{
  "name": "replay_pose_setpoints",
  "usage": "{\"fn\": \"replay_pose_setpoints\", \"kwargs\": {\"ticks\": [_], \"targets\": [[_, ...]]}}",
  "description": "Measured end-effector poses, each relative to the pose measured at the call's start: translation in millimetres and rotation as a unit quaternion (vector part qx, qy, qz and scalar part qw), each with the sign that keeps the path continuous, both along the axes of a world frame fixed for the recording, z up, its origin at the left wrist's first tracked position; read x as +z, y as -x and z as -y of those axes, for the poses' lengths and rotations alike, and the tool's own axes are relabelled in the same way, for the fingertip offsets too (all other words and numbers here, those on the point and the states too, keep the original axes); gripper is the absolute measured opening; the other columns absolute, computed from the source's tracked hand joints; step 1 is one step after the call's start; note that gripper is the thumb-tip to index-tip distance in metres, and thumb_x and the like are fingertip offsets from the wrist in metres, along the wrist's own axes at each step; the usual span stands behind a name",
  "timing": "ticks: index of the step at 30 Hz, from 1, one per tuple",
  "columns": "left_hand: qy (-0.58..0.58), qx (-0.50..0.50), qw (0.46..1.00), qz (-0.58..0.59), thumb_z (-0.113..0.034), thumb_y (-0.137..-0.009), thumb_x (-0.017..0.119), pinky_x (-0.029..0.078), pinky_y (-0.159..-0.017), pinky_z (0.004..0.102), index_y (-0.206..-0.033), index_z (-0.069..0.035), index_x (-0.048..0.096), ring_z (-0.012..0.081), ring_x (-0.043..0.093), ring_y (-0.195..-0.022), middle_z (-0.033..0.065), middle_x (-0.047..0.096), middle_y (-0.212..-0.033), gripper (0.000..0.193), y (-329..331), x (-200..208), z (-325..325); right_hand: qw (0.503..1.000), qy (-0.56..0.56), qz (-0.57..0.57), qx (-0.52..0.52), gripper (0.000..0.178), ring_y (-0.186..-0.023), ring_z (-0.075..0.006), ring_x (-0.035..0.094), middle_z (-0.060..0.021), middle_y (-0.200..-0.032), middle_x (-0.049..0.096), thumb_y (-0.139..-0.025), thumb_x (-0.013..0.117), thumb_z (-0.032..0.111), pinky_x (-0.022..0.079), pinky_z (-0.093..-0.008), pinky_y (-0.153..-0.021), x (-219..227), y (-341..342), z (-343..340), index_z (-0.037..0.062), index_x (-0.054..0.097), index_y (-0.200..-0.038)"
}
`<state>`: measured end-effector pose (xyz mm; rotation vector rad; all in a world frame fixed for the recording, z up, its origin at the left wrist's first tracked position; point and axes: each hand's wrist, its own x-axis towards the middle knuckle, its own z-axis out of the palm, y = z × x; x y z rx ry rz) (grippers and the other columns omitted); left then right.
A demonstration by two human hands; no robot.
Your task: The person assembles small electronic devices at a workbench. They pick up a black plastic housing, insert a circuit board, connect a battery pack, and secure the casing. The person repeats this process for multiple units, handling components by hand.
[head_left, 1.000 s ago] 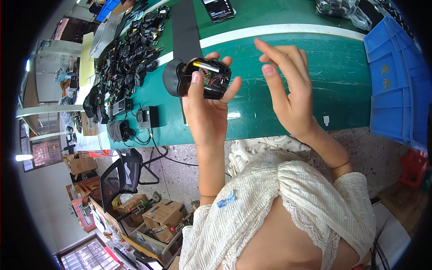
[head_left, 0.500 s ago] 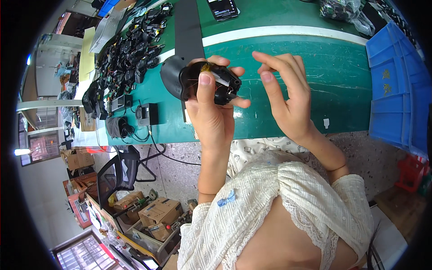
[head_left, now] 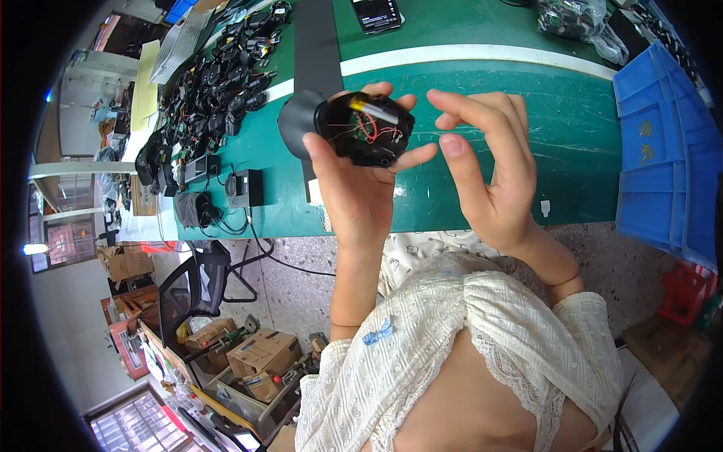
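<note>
My left hand grips an opened black electronic housing, raised over the green workbench. Inside the shell show thin red wires, a bit of green circuit board and a silver battery with yellow tape. A rounded, smooth black part sits at the housing's left side; whether the two are joined, I cannot tell. To the right of the housing, my right hand hovers apart from it, thumb and forefinger spread with nothing between them.
A heap of black parts with wires covers the bench's left side, near a small black box with a cable. A black strip runs away from me. A phone lies at the back. Blue crates stand at right.
My left hand has tilted the housing so its inside faces up more, and its thumb has moved off the opening. My right hand has shifted slightly to the right.
</note>
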<state>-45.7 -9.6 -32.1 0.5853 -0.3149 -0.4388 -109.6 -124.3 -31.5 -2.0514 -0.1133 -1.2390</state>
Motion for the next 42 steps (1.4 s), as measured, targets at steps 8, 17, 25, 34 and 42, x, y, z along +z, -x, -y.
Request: {"fn": "replay_pose_setpoints", "kwargs": {"ticks": [8, 17, 25, 34, 42], "targets": [[-0.237, 0.011, 0.960, 0.148, -0.002, -0.091, 0.041, 0.058, -0.056, 0.0281, -0.125, 0.001, 0.030, 0.0218, 0.057, -0.094, 0.0165, 0.049, -0.116, 0.036, -7, -6, -5, 0.996, 0.031, -0.068, 0.056, 0.032, -0.088, -0.0210, 0.049, -0.0086, -0.095, 0.056, -0.078, 0.062, 0.013, 0.039, -0.0304, -0.079, 28, -16, 10, 0.0016, 0.058, -0.108], [-0.235, -0.006, 0.965, 0.120, 0.001, -0.089, 0.041, 0.058, -0.062, 0.0296, -0.123, 0.002, 0.033, 0.0211, 0.057, -0.094, 0.0165, 0.047, -0.117, 0.034, -7, -1, -11, 0.976, 0.026, -0.178, 0.120, 0.038, -0.093, -0.0223, 0.050, -0.0092, -0.099, 0.056, -0.077, 0.066, 0.018, 0.041, -0.0306, -0.078, 30, -30, 10, 0.0013, 0.056, -0.110], [-0.236, 0.019, 0.964, 0.120, 0.000, -0.086, 0.047, 0.059, -0.060, 0.0331, -0.126, 0.004, 0.033, 0.0254, 0.058, -0.096, 0.0212, 0.047, -0.119, 0.043, 1, 14, -14, 0.964, -0.115, -0.168, 0.174, 0.030, -0.087, -0.0110, 0.049, -0.0054, -0.097, 0.058, -0.084, 0.056, 0.010, 0.039, -0.0238, -0.075, 15, -14, 9, 0.0004, 0.056, -0.112], [-0.235, 0.033, 0.964, 0.119, 0.000, -0.084, 0.052, 0.059, -0.056, 0.0310, -0.122, 0.004, 0.036, 0.0219, 0.059, -0.092, 0.0158, 0.051, -0.110, 0.041, 14, 26, -13, 0.909, -0.287, -0.130, 0.273, 0.032, -0.095, -0.0153, 0.054, -0.0081, -0.099, 0.057, -0.085, 0.058, 0.012, 0.044, -0.0283, -0.083, 9, -16, 3, -0.0023, 0.052, -0.114], [-0.267, 0.023, 0.952, 0.148, 0.003, -0.082, 0.054, 0.058, -0.057, 0.0305, -0.121, 0.005, 0.038, 0.0217, 0.059, -0.092, 0.0156, 0.052, -0.110, 0.043, 15, 21, -15, 0.824, -0.370, -0.216, 0.370, 0.040, -0.104, -0.0152, 0.051, -0.0116, -0.113, 0.055, -0.090, 0.053, 0.020, 0.041, -0.0285, -0.089, 11, -14, 5, -0.0040, 0.046, -0.120]]}}
